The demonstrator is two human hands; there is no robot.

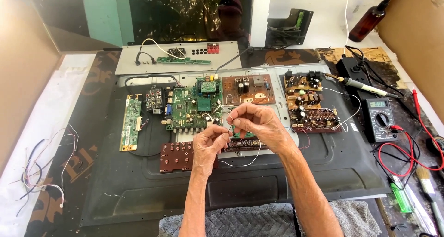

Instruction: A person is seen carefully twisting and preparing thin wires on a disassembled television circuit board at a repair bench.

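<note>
Both hands are pinched on a thin white wire [240,163] above the middle of the dark grey flat panel back [138,181], which lies across the table. The left hand [210,144] grips one end, the right hand [254,123] the other. The wire's slack loop hangs over the long dark connector strip [245,145] and sits near the green main circuit board [192,110]. Risks, as judged: a tug could snap the fine strand, and a bare end could touch exposed solder joints.
</note>
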